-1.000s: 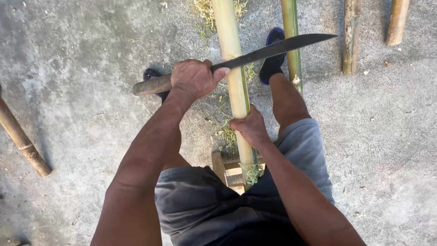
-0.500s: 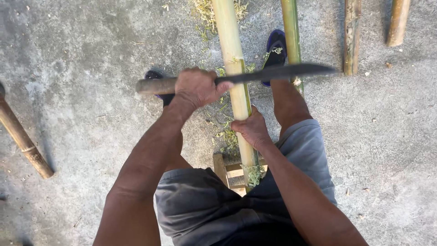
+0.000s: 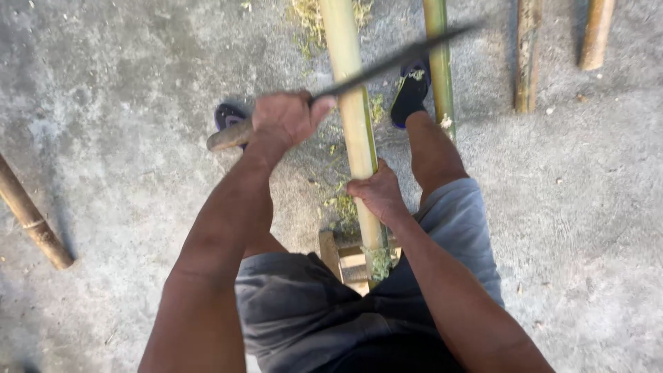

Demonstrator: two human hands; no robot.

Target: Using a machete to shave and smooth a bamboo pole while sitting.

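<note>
The bamboo pole (image 3: 353, 131) under the right hand (image 3: 376, 195) shows a smooth, pale yellow-tan skin with a thin green strip along one edge, while the slimmer bamboo stalk (image 3: 438, 62) just right of it is smooth and green. The machete (image 3: 387, 65) in the left hand (image 3: 286, 119) has a dark, matt metal blade, blurred here, and a worn brown wooden handle (image 3: 228, 136). The floor (image 3: 124, 103) around the pole is rough, mottled grey concrete scattered with fibrous green shavings (image 3: 342, 204); the shorts (image 3: 304, 311) are soft matt grey cloth.

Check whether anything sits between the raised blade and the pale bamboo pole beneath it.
Nothing visible does. The blade, in the left hand, crosses above bare pole; the right hand grips the pole nearer the body, clear of that crossing.
</note>
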